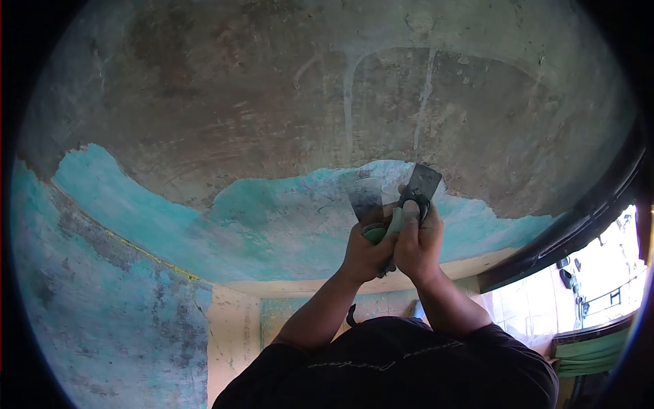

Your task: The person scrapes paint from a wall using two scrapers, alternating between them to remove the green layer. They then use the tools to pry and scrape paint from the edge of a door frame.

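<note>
In front of my chest, close to the wall, both my hands are together. My left hand (368, 253) is closed around a putty knife (366, 198) whose wide, greyish blade points up toward the wall. Something green, perhaps its handle, shows between the fingers. My right hand (419, 238) grips a second putty knife (425, 181), its dark, smeared blade tilted up and its thumb pressed near the blade's base. The handles meet between the hands and are partly hidden by the fingers. Behind them is the wall (286, 218), turquoise paint low down and bare grey-brown plaster above.
Another patchy blue wall (116, 293) adjoins on the left. On the right, a dark curved frame (579, 218) borders a bright opening with dark footwear (565, 276) outside. Green cloth (593, 353) hangs at lower right. Pale tiled floor (231, 320) lies below.
</note>
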A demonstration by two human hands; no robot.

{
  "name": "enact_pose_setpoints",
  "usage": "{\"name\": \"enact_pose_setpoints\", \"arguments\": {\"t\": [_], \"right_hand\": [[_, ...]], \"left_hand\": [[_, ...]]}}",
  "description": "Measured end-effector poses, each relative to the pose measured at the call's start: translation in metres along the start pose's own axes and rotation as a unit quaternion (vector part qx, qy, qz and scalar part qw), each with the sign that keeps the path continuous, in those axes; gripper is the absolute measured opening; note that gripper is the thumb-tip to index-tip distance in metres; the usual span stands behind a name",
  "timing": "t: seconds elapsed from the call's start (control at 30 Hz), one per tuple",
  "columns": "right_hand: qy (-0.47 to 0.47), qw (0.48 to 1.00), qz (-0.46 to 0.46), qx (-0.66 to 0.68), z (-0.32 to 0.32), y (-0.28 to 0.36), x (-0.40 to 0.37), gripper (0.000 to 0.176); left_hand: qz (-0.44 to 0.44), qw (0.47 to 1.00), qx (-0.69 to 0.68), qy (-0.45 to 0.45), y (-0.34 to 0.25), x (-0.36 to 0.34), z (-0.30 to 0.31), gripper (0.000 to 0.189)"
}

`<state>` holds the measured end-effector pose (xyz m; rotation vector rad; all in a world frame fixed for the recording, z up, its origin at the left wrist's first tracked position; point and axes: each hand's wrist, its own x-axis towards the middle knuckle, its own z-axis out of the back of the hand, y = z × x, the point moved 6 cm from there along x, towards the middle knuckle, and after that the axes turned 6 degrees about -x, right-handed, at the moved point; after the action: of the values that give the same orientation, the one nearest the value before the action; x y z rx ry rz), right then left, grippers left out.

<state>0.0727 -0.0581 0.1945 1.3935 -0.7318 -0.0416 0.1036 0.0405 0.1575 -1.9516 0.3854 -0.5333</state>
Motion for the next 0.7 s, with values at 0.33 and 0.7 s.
{"name": "enact_pose_setpoints", "arguments": {"t": [0.33, 0.7], "right_hand": [[0.019, 0.995, 0.058, -0.073, -0.004, 0.024, 0.000, 0.019], [0.099, 0.970, -0.142, 0.173, 0.007, -0.034, -0.014, 0.025]], "left_hand": [[-0.043, 0.993, -0.102, 0.029, 0.011, 0.000, 0.000, 0.042], [-0.036, 0.996, -0.004, -0.085, 0.032, -0.020, -0.013, 0.028]]}}
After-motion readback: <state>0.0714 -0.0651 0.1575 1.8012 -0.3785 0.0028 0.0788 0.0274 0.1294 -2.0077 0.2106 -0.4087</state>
